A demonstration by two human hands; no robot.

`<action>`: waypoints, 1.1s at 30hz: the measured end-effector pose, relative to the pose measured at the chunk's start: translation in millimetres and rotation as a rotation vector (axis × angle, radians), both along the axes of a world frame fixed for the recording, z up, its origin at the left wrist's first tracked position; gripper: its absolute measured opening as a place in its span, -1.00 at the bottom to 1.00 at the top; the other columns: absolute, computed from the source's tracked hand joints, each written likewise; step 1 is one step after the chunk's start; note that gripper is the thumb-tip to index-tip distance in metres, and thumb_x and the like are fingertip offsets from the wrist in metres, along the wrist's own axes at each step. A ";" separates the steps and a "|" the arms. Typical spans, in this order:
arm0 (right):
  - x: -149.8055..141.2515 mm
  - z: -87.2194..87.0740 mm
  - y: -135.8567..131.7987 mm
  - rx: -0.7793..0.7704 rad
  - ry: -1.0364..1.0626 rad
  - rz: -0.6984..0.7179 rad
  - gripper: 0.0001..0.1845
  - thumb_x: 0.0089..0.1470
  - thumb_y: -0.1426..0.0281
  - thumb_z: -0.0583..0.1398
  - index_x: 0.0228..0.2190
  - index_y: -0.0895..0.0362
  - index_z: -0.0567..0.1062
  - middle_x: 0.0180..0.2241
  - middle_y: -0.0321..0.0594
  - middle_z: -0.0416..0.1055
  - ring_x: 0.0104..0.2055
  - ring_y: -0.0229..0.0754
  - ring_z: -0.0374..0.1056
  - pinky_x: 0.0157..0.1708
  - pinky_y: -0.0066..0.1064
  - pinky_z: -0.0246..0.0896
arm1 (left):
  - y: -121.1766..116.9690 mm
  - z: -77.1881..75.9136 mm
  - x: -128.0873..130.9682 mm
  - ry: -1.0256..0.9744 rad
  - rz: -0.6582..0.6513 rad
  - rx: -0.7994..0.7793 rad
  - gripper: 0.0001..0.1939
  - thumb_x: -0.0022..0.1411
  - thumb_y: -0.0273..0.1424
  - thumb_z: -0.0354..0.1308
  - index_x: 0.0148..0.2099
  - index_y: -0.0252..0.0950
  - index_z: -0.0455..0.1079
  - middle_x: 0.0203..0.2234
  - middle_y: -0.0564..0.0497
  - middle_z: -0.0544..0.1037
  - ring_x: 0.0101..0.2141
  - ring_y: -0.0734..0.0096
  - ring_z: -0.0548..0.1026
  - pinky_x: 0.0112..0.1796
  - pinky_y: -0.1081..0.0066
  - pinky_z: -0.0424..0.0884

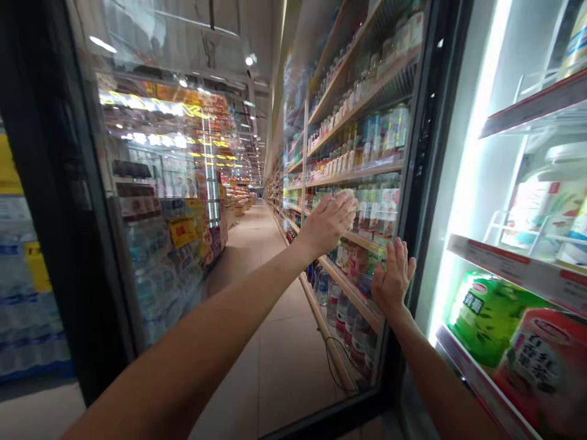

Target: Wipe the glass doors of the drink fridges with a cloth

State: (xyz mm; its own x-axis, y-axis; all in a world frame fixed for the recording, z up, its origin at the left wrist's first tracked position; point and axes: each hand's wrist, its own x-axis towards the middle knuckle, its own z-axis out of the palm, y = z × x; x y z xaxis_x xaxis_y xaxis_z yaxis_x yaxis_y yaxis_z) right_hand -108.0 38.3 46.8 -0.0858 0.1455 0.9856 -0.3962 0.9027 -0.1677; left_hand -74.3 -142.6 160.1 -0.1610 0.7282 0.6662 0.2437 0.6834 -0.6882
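Observation:
The glass door (pixel 233 360) of a lit cooler stands open in front of me, set in a black frame (pixel 424 153). With its palm towards the pane, my left hand (pixel 323 225) reaches across and presses a pale, crumpled cloth (pixel 347 197) to the glass. Most of the cloth is hidden under the fingers; only its upper edge shows. Lower and to the right, my right hand (pixel 392 278) rests by the pane's edge near the frame. Its fingers are stretched out and no object shows in it.
On the right, cooler shelves (pixel 504 260) carry green pouches (pixel 481 311), red pouches (pixel 545 360) and white jugs (pixel 550 201). Beyond the glass are bottle shelves (pixel 355 174), a cable (pixel 337 366) on the floor, and stacked water packs (pixel 151 275) beside the aisle.

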 end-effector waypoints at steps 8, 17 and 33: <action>4.0 29.8 -49.0 0.063 0.069 0.095 -0.44 0.12 0.35 -0.06 0.16 0.13 0.05 0.18 0.02 0.07 0.25 -0.06 -0.10 0.15 0.01 -0.20 | -57.9 -2.8 30.1 -0.026 -0.024 -0.220 -0.63 0.25 -0.46 -0.12 0.10 -0.28 0.22 0.15 -0.02 0.21 0.19 0.30 0.07 0.15 0.18 0.02; 17.8 80.0 -112.8 0.128 0.129 0.153 -0.44 0.12 0.35 -0.08 0.16 0.15 0.04 0.20 -0.01 0.02 0.28 -0.08 -0.18 0.18 -0.02 -0.27 | -109.6 13.6 60.0 -0.035 0.106 -0.174 -0.59 0.25 -0.44 -0.11 0.15 -0.23 0.15 0.19 0.01 0.14 0.21 0.33 0.00 0.17 0.20 -0.04; 18.3 79.1 -140.1 0.110 0.173 0.128 -0.47 0.10 0.32 -0.04 0.12 0.15 0.16 0.16 -0.02 0.11 0.25 -0.05 -0.08 0.17 -0.05 -0.23 | -179.0 29.0 88.5 0.309 0.142 0.435 -0.61 0.20 -0.44 -0.04 0.10 -0.27 0.20 0.16 -0.09 0.19 0.20 0.24 0.03 0.15 0.16 0.00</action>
State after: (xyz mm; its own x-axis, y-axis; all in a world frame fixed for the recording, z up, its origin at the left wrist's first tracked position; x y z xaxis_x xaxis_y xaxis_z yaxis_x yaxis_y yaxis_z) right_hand -89.7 -101.8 125.9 0.0751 0.0354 0.9965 -0.5232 0.8522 0.0092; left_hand 14.2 -321.6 189.1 0.0132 0.3605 0.9327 -0.0406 0.9322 -0.3597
